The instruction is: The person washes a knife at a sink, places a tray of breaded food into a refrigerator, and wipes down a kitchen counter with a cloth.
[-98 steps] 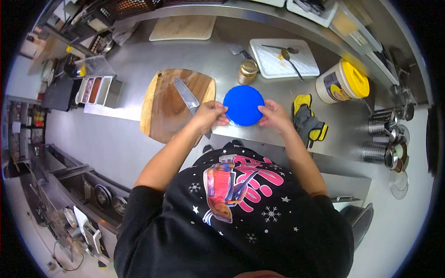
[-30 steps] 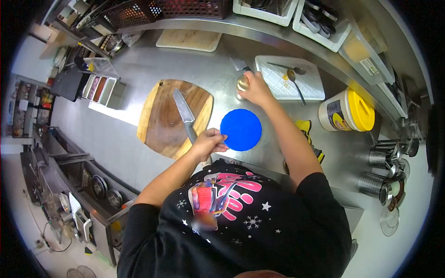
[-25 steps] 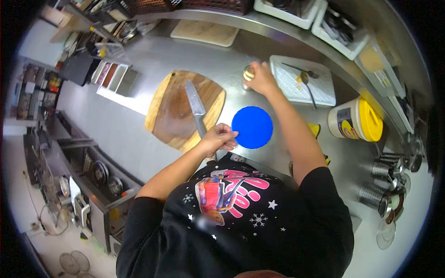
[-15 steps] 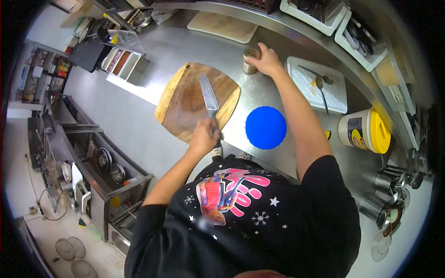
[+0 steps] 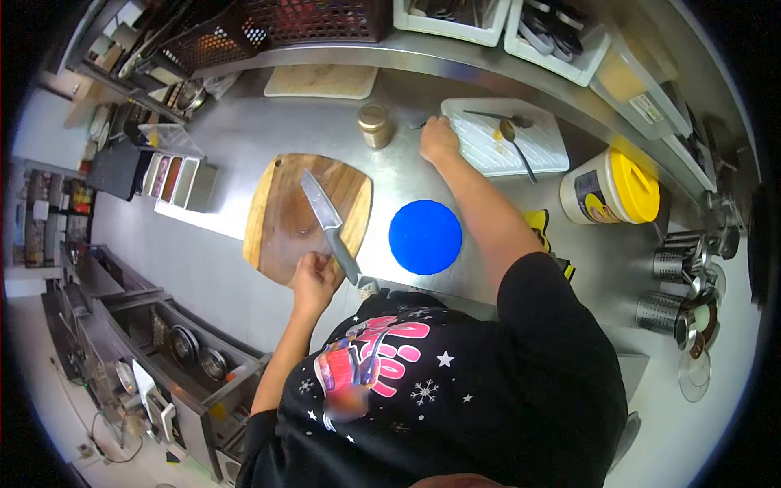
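Observation:
My left hand [image 5: 315, 281] rests at the near edge of a two-tone wooden cutting board [image 5: 281, 215], fingers loosely curled and slightly apart. Just right of those fingers lies a kitchen knife [image 5: 323, 207], its grey handle free and its blade flat on the wood. Over the steel counter my right hand [image 5: 440, 140] is closed at the left edge of a white ridged tray [image 5: 480, 154]. A small dark tip pokes out left of its fingers; what it belongs to is hidden. Left of this hand stands a jar [image 5: 374, 128] with a gold-coloured lid.
A round blue lid or disc [image 5: 425, 237] sits right of the board. On the tray lies a spoon [image 5: 517, 150] beside another dark utensil. A yellow-lidded tub [image 5: 610, 187] stands at right. Behind are a pale cutting board [image 5: 321, 81] and a shelf with utensil bins [image 5: 557, 37].
My right hand has left the jar and moved right to the tray's edge. My left hand has come off the knife handle onto the board's edge. The view has shifted.

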Demonstrator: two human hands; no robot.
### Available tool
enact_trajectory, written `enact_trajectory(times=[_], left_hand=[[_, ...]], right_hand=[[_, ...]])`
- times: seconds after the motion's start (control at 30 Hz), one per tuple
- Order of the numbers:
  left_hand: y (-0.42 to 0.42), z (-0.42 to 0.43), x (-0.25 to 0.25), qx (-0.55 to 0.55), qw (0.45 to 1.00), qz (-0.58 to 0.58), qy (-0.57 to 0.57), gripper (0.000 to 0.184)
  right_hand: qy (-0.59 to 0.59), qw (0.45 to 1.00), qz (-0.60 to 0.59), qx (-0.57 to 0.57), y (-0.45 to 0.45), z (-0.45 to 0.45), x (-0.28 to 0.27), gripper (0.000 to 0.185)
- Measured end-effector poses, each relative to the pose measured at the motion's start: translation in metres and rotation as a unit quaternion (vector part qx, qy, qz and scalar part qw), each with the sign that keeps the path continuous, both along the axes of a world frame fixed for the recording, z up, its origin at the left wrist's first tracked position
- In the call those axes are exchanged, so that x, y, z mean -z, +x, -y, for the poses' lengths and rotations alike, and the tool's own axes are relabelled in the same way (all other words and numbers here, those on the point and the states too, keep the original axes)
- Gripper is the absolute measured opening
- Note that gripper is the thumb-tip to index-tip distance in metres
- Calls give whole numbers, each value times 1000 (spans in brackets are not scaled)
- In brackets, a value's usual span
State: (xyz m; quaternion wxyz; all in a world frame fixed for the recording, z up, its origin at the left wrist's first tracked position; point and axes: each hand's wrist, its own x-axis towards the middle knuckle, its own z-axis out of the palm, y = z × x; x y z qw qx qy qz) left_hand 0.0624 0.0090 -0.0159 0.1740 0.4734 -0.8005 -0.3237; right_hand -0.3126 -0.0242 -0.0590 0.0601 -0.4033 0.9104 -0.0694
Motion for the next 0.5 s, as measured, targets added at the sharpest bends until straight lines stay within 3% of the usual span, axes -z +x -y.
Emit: enact_trajectory(times=[0.1,0.3,0.5], left_hand=[[-2,3,-1,4,1000,5,-5,13],[-9,2,-4,10,1000,24,15,11],[-8,14,-6,29,999,11,33,12]], right_hand=[[18,998,52,-7,-16,10,21,31],[21,990,140,14,4,-1,-4,25],[21,995,90,-28,7,-47,-42,29]])
